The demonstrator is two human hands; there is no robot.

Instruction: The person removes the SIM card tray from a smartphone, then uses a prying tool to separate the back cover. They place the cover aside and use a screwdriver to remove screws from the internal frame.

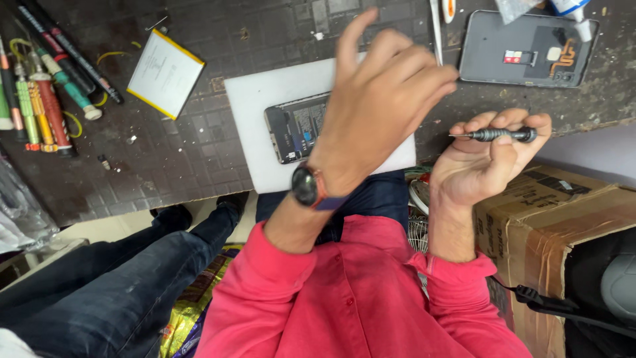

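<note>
1. The right hand (487,162) pinches a slim screwdriver (493,134) off the bench edge; a loosened pinch could drop it toward the carton (550,225).
2. The left hand (377,99), fingers spread and holding nothing, hovers over the opened phone (295,129); a careless dip might nudge it.
3. The phone lies back-off, insides showing, on a white pad (265,93) mid-bench. Its grey cover (487,50) lies far right.

Phone repair bench: screwdrivers (40,106), opened phone (295,126)
</note>
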